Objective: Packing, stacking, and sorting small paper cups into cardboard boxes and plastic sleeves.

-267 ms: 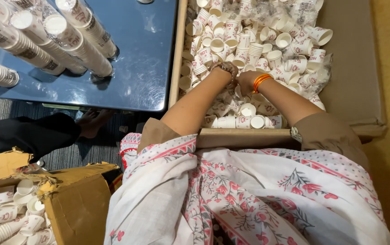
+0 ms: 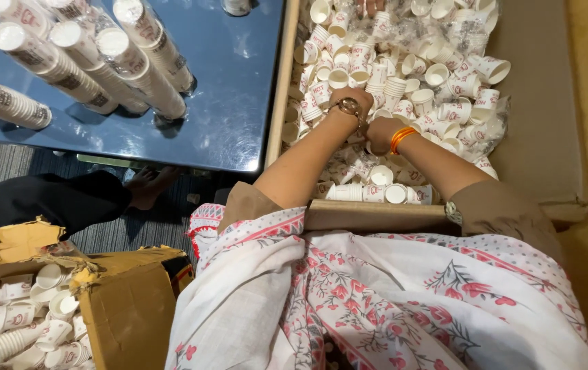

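Cardboard tray [image 2: 547,137] of paper cups [image 2: 403,68] is lying as before; left hand [image 2: 352,103] and right hand [image 2: 379,133] are staying buried together, grips indiscernible.

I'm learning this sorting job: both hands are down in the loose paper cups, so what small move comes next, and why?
Probably close the left hand and right hand on a few cups and lift. Both are sunk among loose cups in the cardboard tray; what they grip is hidden.
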